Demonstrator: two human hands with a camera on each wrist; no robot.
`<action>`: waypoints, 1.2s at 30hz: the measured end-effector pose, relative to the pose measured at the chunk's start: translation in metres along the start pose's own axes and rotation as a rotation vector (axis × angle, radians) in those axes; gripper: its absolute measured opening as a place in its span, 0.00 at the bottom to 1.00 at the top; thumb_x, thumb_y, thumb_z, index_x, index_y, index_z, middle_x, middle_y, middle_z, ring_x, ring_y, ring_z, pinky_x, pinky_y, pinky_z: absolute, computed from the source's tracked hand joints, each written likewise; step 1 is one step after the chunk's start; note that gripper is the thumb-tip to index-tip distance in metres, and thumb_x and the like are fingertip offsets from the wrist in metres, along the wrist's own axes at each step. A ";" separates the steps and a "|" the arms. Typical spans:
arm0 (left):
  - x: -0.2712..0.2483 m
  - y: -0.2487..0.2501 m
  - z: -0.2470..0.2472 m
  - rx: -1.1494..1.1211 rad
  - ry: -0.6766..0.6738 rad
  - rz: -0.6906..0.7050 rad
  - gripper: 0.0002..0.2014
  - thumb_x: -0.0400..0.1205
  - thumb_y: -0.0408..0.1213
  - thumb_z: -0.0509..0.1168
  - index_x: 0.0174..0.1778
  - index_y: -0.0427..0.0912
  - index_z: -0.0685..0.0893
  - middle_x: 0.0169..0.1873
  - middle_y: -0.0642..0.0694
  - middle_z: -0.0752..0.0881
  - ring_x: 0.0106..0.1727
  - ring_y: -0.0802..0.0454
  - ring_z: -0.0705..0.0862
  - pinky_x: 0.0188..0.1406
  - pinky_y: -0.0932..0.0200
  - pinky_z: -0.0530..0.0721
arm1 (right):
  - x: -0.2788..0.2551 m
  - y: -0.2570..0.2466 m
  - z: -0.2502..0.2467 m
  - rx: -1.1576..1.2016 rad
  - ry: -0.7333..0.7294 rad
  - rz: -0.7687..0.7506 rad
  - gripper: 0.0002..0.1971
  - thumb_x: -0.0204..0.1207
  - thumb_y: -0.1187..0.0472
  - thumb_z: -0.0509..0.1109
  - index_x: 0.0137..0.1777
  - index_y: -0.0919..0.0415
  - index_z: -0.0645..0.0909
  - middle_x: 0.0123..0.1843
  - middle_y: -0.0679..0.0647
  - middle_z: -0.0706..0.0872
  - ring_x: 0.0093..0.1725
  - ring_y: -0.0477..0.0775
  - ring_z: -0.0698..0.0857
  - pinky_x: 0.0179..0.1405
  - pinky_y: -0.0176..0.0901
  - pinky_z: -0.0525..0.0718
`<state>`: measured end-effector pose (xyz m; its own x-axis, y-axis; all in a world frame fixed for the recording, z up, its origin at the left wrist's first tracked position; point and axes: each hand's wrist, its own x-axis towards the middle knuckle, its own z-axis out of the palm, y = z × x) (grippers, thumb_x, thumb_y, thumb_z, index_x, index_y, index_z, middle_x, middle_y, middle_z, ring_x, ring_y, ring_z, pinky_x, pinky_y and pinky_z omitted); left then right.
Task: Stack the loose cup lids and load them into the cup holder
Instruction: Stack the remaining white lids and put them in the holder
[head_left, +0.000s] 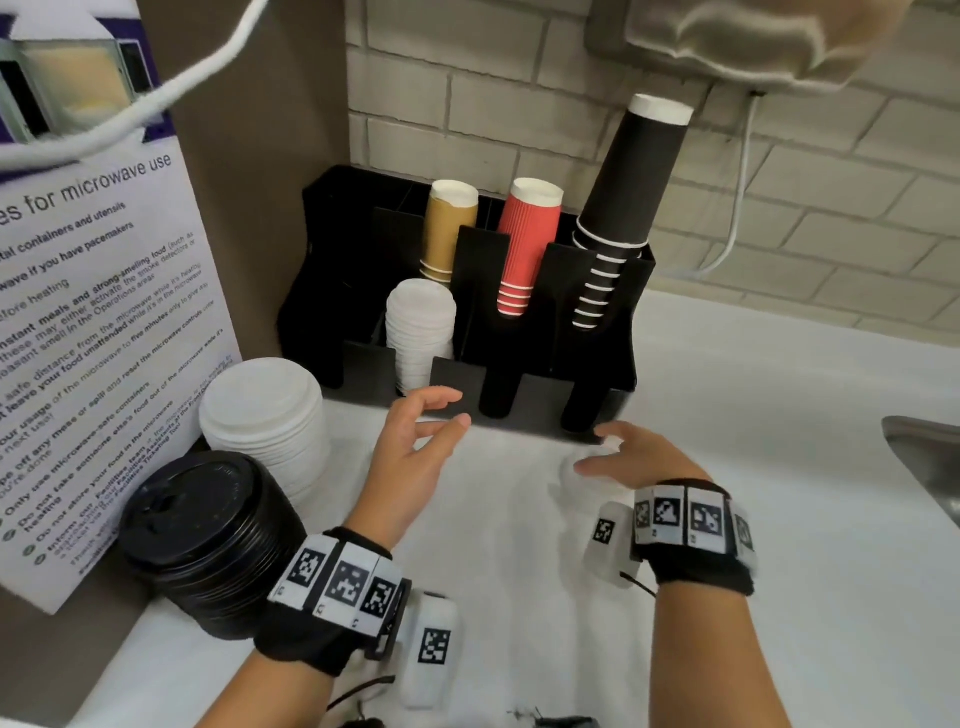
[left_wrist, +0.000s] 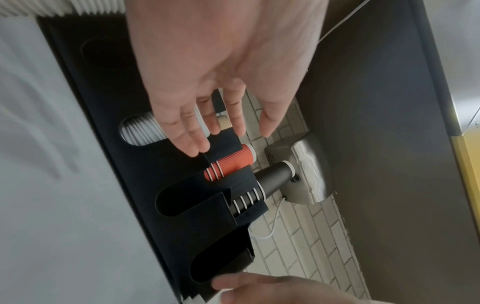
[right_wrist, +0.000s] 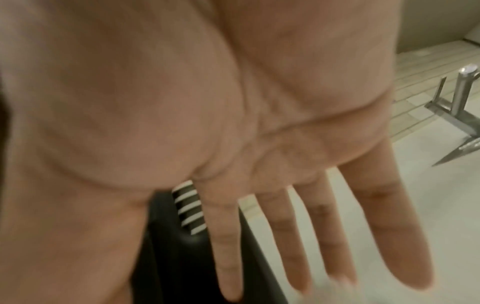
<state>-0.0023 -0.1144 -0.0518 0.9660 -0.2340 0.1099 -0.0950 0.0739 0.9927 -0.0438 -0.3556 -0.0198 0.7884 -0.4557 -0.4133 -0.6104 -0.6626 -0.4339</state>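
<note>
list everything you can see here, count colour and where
cup holder: one, black, on the counter against the brick wall
tan cups: one stack, upside down, holder's back row, left
red cups: one stack, back row, middle
black cups: one tall stack, back row, right, leaning
white lids in holder: one stack, front slot in front of the tan cups
loose white lids: one stack, on the counter left of the holder
black lids: one stack, counter's near left
small white lids: few, under the right hand, blurred
notice: one, white with purple, left wall
sink: steel, right edge
left hand: open, before the holder
right hand: open, over the small lids
</note>
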 end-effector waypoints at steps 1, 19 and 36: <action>-0.001 0.000 0.002 -0.001 -0.007 -0.001 0.10 0.83 0.34 0.67 0.57 0.52 0.82 0.61 0.48 0.79 0.53 0.53 0.82 0.57 0.55 0.84 | 0.001 -0.001 0.005 -0.014 -0.018 -0.005 0.36 0.69 0.51 0.78 0.78 0.47 0.68 0.74 0.56 0.73 0.71 0.58 0.76 0.62 0.43 0.72; -0.007 -0.003 -0.006 0.009 -0.009 -0.006 0.11 0.82 0.36 0.68 0.56 0.56 0.82 0.61 0.54 0.81 0.55 0.54 0.83 0.61 0.53 0.83 | 0.005 0.000 0.013 -0.141 0.134 -0.022 0.28 0.66 0.53 0.77 0.64 0.40 0.70 0.53 0.53 0.68 0.62 0.65 0.71 0.43 0.51 0.73; -0.010 -0.003 0.004 -0.162 -0.212 0.121 0.41 0.66 0.38 0.80 0.75 0.54 0.71 0.66 0.51 0.81 0.66 0.57 0.83 0.53 0.60 0.86 | -0.048 -0.068 0.014 0.536 -0.308 -0.712 0.32 0.67 0.49 0.77 0.71 0.35 0.73 0.65 0.50 0.82 0.63 0.52 0.84 0.61 0.57 0.85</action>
<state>-0.0128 -0.1165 -0.0555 0.8764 -0.4105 0.2518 -0.1502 0.2637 0.9528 -0.0414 -0.2803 0.0179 0.9814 0.1793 -0.0690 -0.0064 -0.3285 -0.9445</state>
